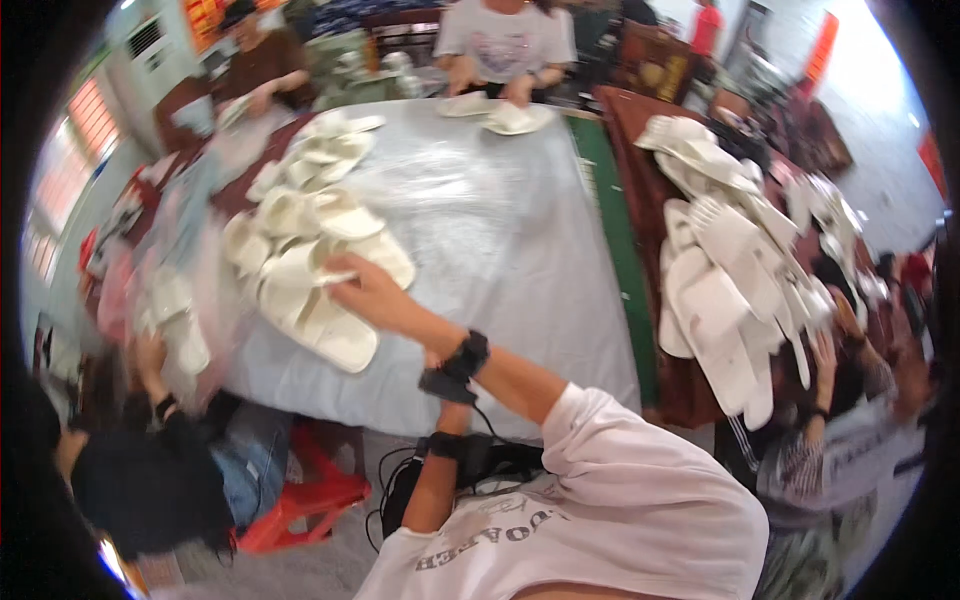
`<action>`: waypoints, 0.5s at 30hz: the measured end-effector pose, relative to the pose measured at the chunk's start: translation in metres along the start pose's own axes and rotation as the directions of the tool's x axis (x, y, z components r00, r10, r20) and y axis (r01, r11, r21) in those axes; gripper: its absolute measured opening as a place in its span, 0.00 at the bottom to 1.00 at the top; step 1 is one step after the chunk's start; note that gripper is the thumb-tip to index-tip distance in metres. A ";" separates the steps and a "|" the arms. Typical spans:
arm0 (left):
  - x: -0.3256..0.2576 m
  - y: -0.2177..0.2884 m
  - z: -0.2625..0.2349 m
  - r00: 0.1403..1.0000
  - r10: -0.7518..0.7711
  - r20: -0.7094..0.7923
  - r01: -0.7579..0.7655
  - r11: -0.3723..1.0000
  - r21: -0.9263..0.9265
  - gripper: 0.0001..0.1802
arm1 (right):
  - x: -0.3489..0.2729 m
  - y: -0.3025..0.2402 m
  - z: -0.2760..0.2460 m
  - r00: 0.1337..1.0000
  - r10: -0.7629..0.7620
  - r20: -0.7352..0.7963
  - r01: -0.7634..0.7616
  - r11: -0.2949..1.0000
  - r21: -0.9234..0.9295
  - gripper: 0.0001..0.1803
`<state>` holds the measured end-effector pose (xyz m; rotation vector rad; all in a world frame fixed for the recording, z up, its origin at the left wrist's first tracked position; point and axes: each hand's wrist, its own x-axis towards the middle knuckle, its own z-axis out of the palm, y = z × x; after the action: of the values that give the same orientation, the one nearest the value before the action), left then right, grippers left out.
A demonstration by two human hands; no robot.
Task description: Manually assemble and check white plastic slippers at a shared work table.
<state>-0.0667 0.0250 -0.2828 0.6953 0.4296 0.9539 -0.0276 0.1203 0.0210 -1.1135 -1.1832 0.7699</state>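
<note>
My right hand (pixel 368 292) reaches across to the left side of the table. Its fingers close at the strap of a cream slipper (pixel 335 335), the nearest in a pile of slippers (pixel 285 215). The pile runs along the left part of the table, with several slippers overlapping. My left hand (pixel 453 414) is close to the front edge of the table, below my right wrist. The right forearm and a black wrist device (pixel 455 368) cover most of it, so its fingers are hidden.
Grey sheeting covers the table (pixel 520 260). More cream slippers (pixel 715 270) are heaped on a brown table at right. Across the table a person (pixel 505 45) handles two slippers. A person at lower left holds a bagged pair, beside a red stool (pixel 305 490).
</note>
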 end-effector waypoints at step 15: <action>-0.027 0.136 0.186 0.990 0.044 0.133 -0.096 0.904 0.418 0.10 | -0.283 -0.293 -0.287 0.608 -0.230 -0.760 -0.704 0.286 -0.650 0.14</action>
<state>-0.0464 -0.0091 -0.0543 1.1657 0.5143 0.8872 0.1558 -0.3028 0.2096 -2.4253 -0.5567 -0.4093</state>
